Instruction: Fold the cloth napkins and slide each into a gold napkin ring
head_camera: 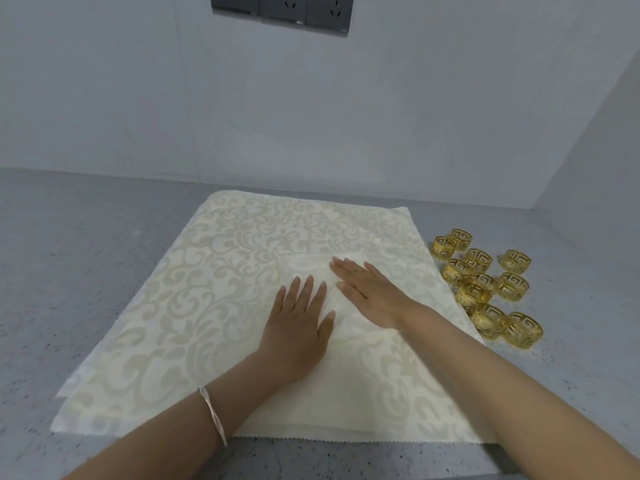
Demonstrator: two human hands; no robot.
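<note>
A stack of cream damask cloth napkins (207, 289) lies spread flat on the grey speckled counter. The top napkin (349, 368) is folded into a smaller panel over the stack's right half, plain side up. My left hand (298, 327) presses flat on that fold with straight fingers. My right hand (370, 289) lies flat beside it, fingers pointing left across the fold's upper part. Several gold napkin rings (485, 282) with a cut-out key pattern stand in a cluster on the counter to the right of the napkins.
The grey counter (86, 271) meets a pale wall at the back and another at the right. Dark wall sockets (280, 10) sit high on the back wall. A silver bangle (213, 414) is on my left wrist.
</note>
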